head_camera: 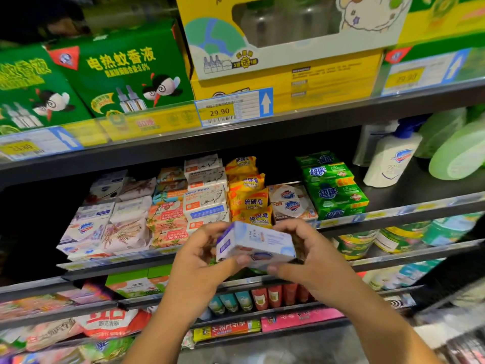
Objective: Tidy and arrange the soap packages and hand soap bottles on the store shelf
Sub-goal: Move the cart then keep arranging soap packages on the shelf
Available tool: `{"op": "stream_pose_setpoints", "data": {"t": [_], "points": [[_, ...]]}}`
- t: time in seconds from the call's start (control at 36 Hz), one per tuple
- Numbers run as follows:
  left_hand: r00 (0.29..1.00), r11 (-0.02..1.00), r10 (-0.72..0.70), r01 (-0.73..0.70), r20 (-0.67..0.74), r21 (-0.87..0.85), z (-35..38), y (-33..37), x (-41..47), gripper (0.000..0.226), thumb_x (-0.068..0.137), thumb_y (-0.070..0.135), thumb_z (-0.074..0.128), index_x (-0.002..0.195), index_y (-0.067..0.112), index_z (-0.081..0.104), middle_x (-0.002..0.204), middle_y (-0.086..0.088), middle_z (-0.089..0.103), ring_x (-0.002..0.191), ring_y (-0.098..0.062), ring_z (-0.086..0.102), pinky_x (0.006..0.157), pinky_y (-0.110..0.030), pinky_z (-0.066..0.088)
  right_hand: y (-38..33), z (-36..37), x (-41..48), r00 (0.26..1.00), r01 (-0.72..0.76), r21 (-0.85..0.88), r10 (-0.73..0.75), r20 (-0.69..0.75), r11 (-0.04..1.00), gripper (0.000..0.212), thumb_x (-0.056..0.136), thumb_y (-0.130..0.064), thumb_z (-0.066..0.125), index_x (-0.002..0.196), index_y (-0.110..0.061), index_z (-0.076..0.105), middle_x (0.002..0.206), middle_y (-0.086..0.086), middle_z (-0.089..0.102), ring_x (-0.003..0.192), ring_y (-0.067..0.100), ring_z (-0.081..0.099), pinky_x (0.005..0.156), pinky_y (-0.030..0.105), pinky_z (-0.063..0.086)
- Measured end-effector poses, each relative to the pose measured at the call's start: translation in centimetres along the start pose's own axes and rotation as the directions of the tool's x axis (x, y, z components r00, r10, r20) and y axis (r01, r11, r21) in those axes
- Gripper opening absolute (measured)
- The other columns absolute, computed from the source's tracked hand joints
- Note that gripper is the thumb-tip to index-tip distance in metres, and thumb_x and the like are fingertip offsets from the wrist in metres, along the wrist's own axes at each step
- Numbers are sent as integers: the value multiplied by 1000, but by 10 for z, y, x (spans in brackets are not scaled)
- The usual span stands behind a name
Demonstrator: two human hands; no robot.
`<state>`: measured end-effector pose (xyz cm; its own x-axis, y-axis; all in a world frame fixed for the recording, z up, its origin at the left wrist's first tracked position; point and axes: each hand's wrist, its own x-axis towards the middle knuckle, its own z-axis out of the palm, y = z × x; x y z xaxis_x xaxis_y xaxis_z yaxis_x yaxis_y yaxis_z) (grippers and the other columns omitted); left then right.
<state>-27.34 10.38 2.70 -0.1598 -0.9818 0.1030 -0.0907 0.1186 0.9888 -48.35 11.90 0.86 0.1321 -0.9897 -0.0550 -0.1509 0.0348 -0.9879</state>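
Left hand (199, 261) and right hand (309, 256) grip a soap box (256, 244); it likely goes next into the shelf (393, 210) rows just beyond.

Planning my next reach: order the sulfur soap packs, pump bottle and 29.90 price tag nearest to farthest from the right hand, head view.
1. sulfur soap packs, just above the right hand.
2. pump bottle, upper right.
3. 29.90 price tag, shelf edge above.
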Motion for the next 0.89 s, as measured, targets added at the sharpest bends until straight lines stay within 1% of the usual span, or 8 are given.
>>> {"op": "stream_pose_setpoints", "data": {"t": [0.11,0.28,0.42,0.5,0.61,0.75,0.83,0.89], "points": [[998,998,63,-63,28,14,7,8,-1,55,47,39,88,99,44,71,102,10,71,92,-11,69,74,-25,58,4,18,-4,995,-13,92,4,103,996,64,74,-2,84,122,-35,58,113,-9,69,107,12,67,85,30,58],[995,995,50,-57,88,82,17,13,-1,53,53,41,91,101,46,69,100,10,69,91,-16,69,73,-29,58,8,25,-3,986,-43,120,23,164,992,66,76,6,80,128,-27,57,114,-4,70,106,15,69,86,33,58],[998,992,61,-63,25,112,11,15,1,53,57,36,87,104,49,66,103,18,67,97,-7,65,79,-32,58,10,-7,-3,996,-75,194,63,70,978,70,68,11,82,123,-24,58,119,1,70,109,19,69,88,41,58],[998,988,52,-58,43,142,8,12,0,57,59,37,94,104,52,62,105,19,68,96,-2,62,84,-33,53,-3,-30,-7,999,35,159,-33,-17,987,69,63,-3,85,125,-21,58,114,-2,72,108,16,68,87,33,58],[989,990,-59,41,136,134,11,-1,-1,62,58,43,88,111,50,57,105,13,69,104,-15,65,93,-51,52,-26,-37,-7,979,191,100,-182,-91,976,66,63,-15,92,120,-32,61,106,-3,71,102,18,67,82,30,58],[955,973,-160,111,249,201,25,-15,-8,72,68,31,87,124,53,50,116,17,67,109,-10,65,88,-35,56,-32,-13,-6,980,197,67,-199,11,978,66,68,-9,90,116,-44,61,108,-10,67,100,13,68,76,28,59],[932,974,-192,142,308,176,30,-25,-10,74,73,7,82,137,27,50,119,0,69,111,-23,66,87,-41,57,-25,1,-5,980,182,7,-182,77,983,67,69,-11,90,115,-50,60,111,-14,66,106,11,65,85,32,58],[946,973,-184,136,267,185,28,-27,-8,75,72,10,85,134,36,51,117,3,69,110,-19,67,88,-42,57,-24,-2,-3,978,197,-4,-196,67,980,67,69,-10,90,114,-50,60,110,-14,66,105,10,65,83,30,58]]}}
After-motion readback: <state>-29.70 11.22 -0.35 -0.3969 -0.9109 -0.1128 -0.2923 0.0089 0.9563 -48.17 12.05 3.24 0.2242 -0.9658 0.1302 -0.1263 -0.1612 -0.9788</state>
